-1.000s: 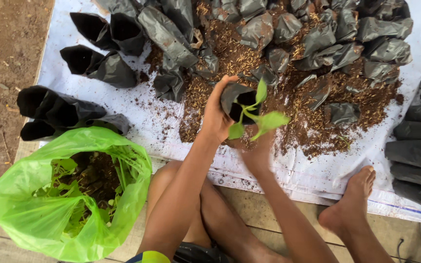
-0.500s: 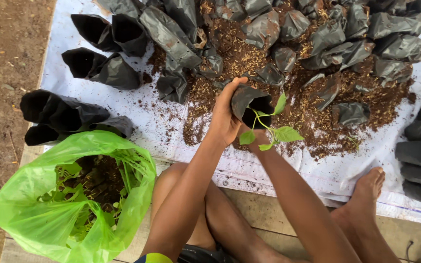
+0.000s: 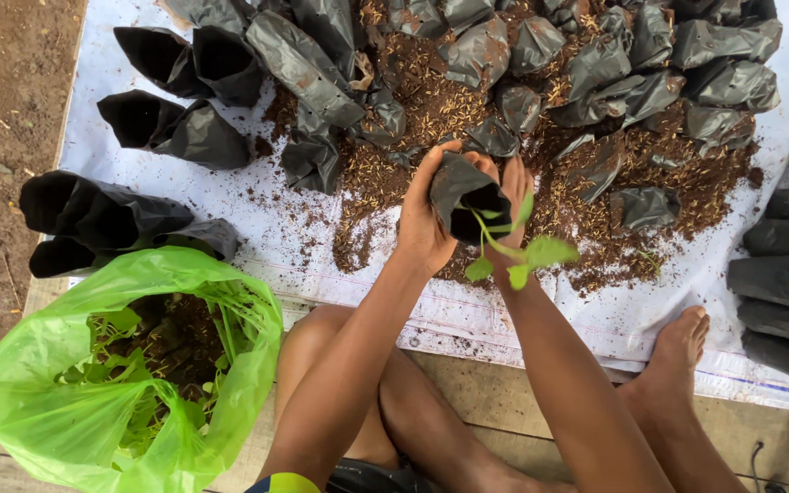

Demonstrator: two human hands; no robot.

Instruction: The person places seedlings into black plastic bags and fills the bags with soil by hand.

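The left hand (image 3: pixel 424 219) has its grip closed around a small black planting bag (image 3: pixel 464 187), holding it near the middle of the view with the open mouth tipped toward the right. A little green seedling (image 3: pixel 515 248) sticks out of the bag's mouth, and its leaves hang down toward 5 o'clock. The right hand (image 3: pixel 510 196) is at the bag's mouth, just at 3 o'clock from it, fingers pressed on the rim by the stem; it is pinching there, but I cannot tell how tight. Under both hands lies a pile of brown soil (image 3: pixel 550 210) on a white sheet (image 3: pixel 257 228). Many crumpled black bags (image 3: pixel 595 64) sit in the soil up at 12 o'clock. More open black bags (image 3: pixel 102 215) lie at 9 o'clock on the sheet. A bright green plastic bag (image 3: pixel 66 411) full of seedlings stands at 7 o'clock, well apart from the hands. A bare foot (image 3: pixel 673 351) rests at 4 o'clock on the sheet's edge.
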